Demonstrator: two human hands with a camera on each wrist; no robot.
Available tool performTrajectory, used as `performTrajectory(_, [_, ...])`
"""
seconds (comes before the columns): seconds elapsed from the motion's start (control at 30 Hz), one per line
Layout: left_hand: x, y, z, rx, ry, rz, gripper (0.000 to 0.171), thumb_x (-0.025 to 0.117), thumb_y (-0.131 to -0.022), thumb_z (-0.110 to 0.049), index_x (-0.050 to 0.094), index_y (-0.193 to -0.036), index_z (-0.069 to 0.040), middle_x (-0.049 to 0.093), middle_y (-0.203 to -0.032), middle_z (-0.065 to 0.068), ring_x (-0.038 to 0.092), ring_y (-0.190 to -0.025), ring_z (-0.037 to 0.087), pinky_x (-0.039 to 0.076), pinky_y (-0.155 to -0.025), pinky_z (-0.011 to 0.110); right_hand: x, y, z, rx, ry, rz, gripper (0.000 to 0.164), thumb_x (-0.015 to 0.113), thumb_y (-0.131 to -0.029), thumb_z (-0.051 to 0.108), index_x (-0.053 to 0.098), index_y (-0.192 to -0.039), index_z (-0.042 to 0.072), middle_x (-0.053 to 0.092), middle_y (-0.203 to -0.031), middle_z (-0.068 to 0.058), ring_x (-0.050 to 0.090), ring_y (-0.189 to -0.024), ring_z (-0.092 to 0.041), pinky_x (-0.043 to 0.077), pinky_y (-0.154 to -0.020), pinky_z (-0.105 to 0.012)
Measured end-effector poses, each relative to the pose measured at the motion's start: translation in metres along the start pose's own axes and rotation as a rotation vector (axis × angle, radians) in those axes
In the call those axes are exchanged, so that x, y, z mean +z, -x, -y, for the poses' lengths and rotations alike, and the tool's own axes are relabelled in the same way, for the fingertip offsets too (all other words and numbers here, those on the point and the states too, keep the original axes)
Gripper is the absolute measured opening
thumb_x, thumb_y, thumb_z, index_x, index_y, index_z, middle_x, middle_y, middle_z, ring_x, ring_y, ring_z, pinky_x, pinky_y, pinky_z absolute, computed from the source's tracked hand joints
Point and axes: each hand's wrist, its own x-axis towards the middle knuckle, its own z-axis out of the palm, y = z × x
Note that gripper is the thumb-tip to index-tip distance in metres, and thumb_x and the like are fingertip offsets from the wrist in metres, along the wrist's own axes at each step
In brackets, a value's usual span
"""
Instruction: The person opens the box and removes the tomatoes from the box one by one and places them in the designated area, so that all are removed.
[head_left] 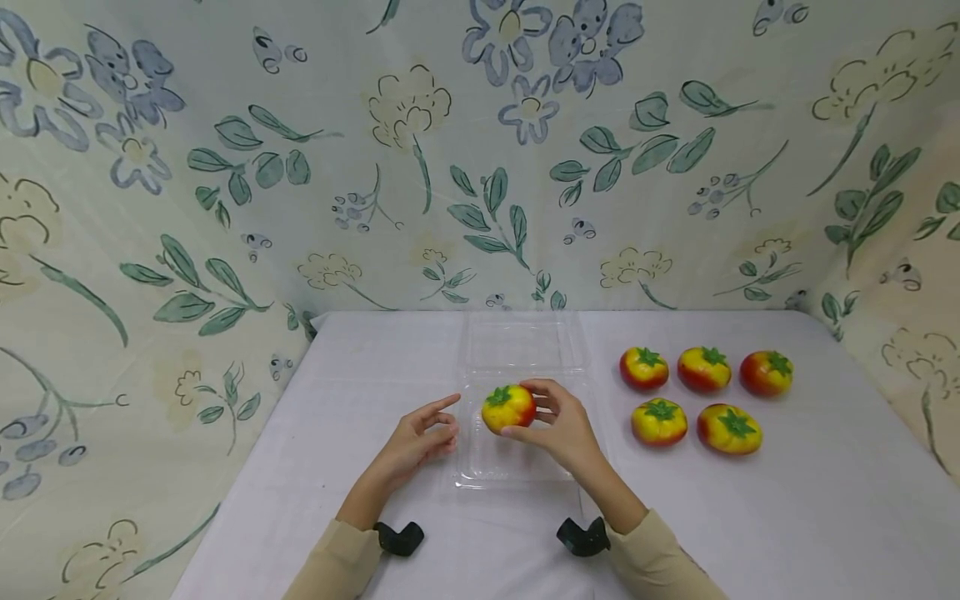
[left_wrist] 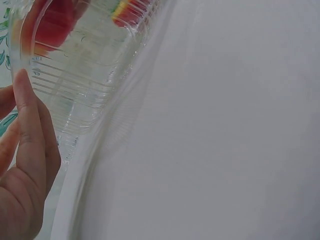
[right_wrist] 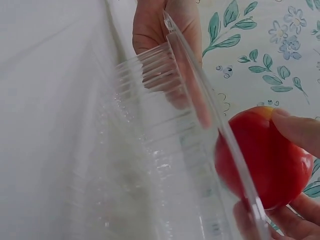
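A red and yellow persimmon-like fruit (head_left: 507, 408) with a green leafy top is held by the right hand (head_left: 562, 425), thumb on the near side and fingers on the far side. It is above the clear plastic clamshell box (head_left: 517, 479), whose lid is raised at the back. In the right wrist view the fruit's red underside (right_wrist: 265, 160) shows beyond the box's wall. At the box's left side is the left hand (head_left: 420, 437), its fingers loosely extended and holding nothing. One fingertip appears close to the box wall in the left wrist view; contact is unclear.
Several more such fruits (head_left: 703, 369) lie in two rows on the white tablecloth (head_left: 810, 500), right of the box. Floral fabric (head_left: 420, 233) hangs behind and at the sides of the table. Each wrist wears a black device (head_left: 583, 537).
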Motion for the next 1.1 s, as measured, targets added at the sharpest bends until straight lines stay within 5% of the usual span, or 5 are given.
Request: performTrajectory(1.1, [0.001,0.002,-0.002,0.024,0.017,0.014,0.059,0.065,-0.096,-0.003,0.043,-0.15,-0.005,0.058,-0.103,0.005,0.063,-0.078,0.01,0.056,-0.071,0.019,-0.038,0.012,-0.011,0.042,0.006,0.065,0.066,0.09,-0.075,0.023,0.058,-0.132,0.011,0.057,-0.134,-0.011,0.058,-0.119,-0.03,0.052,-0.098,-0.04])
